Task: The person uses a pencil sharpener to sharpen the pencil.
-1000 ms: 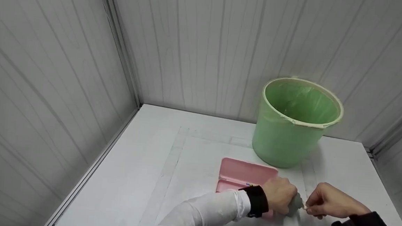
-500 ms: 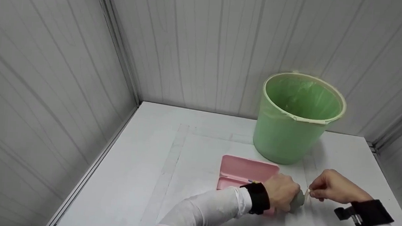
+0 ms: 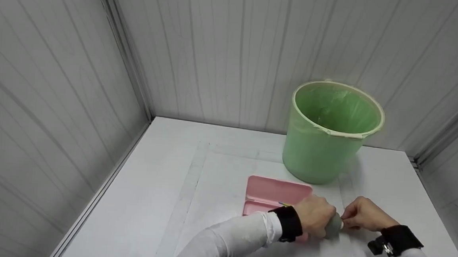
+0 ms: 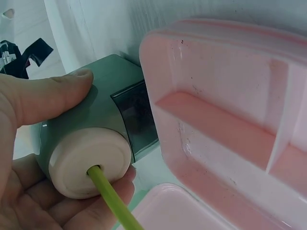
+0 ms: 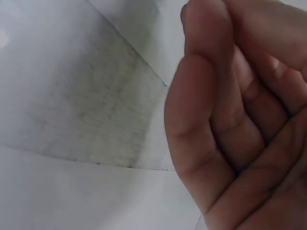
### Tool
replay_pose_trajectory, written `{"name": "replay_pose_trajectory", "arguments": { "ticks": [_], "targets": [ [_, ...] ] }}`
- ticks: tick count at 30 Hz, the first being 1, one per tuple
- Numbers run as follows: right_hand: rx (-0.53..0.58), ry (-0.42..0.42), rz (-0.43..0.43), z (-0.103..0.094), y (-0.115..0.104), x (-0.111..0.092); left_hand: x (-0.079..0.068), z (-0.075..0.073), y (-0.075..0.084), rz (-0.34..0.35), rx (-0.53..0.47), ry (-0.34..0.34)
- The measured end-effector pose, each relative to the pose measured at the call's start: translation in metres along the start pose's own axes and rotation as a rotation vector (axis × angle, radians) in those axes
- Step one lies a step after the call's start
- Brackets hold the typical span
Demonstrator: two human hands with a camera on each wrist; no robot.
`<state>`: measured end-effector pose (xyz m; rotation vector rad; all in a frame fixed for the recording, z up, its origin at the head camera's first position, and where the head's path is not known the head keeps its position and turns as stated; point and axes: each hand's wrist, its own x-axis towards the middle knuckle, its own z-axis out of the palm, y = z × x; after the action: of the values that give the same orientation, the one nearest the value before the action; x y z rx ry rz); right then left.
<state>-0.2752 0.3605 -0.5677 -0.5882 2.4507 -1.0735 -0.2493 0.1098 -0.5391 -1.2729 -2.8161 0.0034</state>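
Note:
My left hand (image 3: 314, 216) grips a dark green crank pencil sharpener (image 4: 115, 79), lying on its side with its round cream face visible in the left wrist view. A yellow-green pencil (image 4: 112, 197) sticks out of the hole in that face. In the head view the sharpener (image 3: 332, 227) shows only partly beyond the left knuckles. My right hand (image 3: 368, 215) pinches a small pale crank handle (image 3: 341, 225) at the sharpener's far end. The right wrist view shows the curled fingers (image 5: 192, 110), but what they pinch is hidden there.
An open pink pencil case (image 3: 277, 190) with divided compartments lies beside the sharpener, partly under the left forearm. Behind stands a tall green bucket (image 3: 318, 158) against the panelled wall (image 3: 225, 56). White table surface (image 3: 162, 172) extends to the left.
My right hand has risen, then come back down and closer to the sharpener, the crank handle moving with it. My left hand keeps its grip on the sharpener.

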Motion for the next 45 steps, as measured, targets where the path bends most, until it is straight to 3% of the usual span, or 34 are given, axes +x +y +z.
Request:
{"name": "replay_pose_trajectory", "arguments": {
  "ticks": [8, 19, 29, 34, 45],
  "targets": [
    [-0.038, 0.005, 0.033, 0.016, -0.003, -0.006, -0.001, 0.002, -0.001, -0.015, -0.049, -0.028],
    [-0.048, 0.007, -0.015, 0.025, -0.008, -0.013, 0.000, 0.002, 0.000, -0.037, -0.029, 0.018],
    [-0.051, -0.055, -0.159, 0.033, -0.021, -0.032, 0.001, 0.002, 0.004, -0.054, 0.044, 0.040],
    [-0.099, -0.086, -0.202, 0.028, -0.037, -0.040, 0.001, 0.001, 0.004, -0.061, 0.050, 0.031],
    [-0.193, -0.036, -0.202, 0.005, -0.062, -0.042, 0.003, -0.003, 0.002, -0.064, -0.022, -0.033]
  ]
}}
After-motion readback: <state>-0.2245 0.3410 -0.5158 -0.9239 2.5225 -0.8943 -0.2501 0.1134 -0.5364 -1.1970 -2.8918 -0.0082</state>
